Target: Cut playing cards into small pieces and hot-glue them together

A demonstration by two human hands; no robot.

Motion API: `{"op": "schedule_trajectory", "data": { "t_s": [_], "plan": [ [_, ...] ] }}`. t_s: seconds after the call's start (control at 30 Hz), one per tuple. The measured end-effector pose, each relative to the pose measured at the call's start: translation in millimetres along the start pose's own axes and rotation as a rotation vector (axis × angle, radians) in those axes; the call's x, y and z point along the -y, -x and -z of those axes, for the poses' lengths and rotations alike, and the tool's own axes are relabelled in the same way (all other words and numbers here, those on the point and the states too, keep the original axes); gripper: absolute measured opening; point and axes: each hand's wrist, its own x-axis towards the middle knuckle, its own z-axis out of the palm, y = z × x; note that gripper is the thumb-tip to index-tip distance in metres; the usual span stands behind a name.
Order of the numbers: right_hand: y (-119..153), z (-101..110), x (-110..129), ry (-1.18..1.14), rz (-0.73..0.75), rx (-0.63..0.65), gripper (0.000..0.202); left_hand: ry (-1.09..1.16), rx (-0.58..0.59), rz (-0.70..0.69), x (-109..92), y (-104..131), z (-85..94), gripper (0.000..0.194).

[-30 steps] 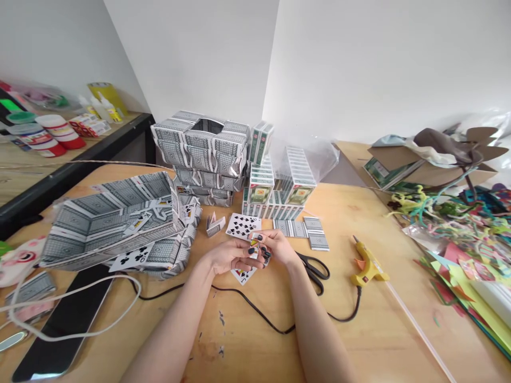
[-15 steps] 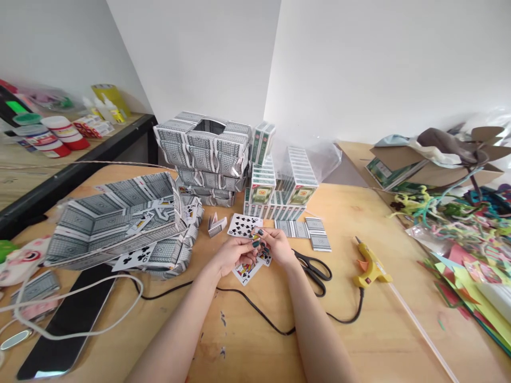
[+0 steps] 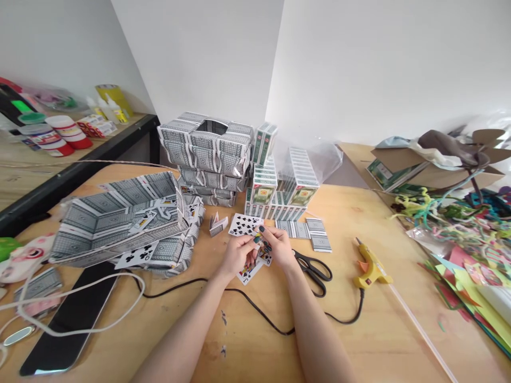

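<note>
My left hand (image 3: 236, 255) and my right hand (image 3: 277, 246) meet over the middle of the table, thumbs and fingertips pinched on a small playing card piece (image 3: 257, 235) that they mostly hide. Beneath and beyond the fingers lies a ten of spades (image 3: 242, 224). A jack card (image 3: 248, 274) and another face-up card lie partly under my hands. A folded card (image 3: 217, 225) stands to the left. Face-down cards (image 3: 293, 229) lie to the right, beyond the black scissors (image 3: 315, 272).
An open card-built box (image 3: 115, 218) sits left, stacked card-covered boxes (image 3: 207, 151) behind it. Card packs (image 3: 302, 191) stand at the back. A yellow glue gun (image 3: 371, 266) with cable lies right, a black phone (image 3: 67, 324) left. Craft materials (image 3: 451, 223) fill the far right.
My hands have shifted slightly to the right and their fingers have changed position around the small card piece. The view has moved a little; the table objects look unchanged.
</note>
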Motion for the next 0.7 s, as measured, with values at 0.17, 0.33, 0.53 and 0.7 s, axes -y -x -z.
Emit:
{"op": "schedule_trajectory", "data": {
  "t_s": [0.17, 0.33, 0.53, 0.7],
  "plan": [
    [-2, -4, -1, -0.002, 0.021, -0.039, 0.035, -0.140, -0.118, -0.154, 2, 2, -3.5, 0.030],
    [-3, -4, -4, -0.105, -0.053, -0.034, 0.030, -0.312, -0.179, -0.279, -1, 3, -5.4, 0.029],
    [-2, 0, -6, -0.132, -0.068, -0.007, 0.025, -0.376, -0.186, -0.307, 0, 5, -10.1, 0.030],
    [-2, -6, -9, -0.111, -0.004, -0.144, 0.026, -0.348, -0.167, -0.285, 1, 5, -12.8, 0.031]
  ]
}}
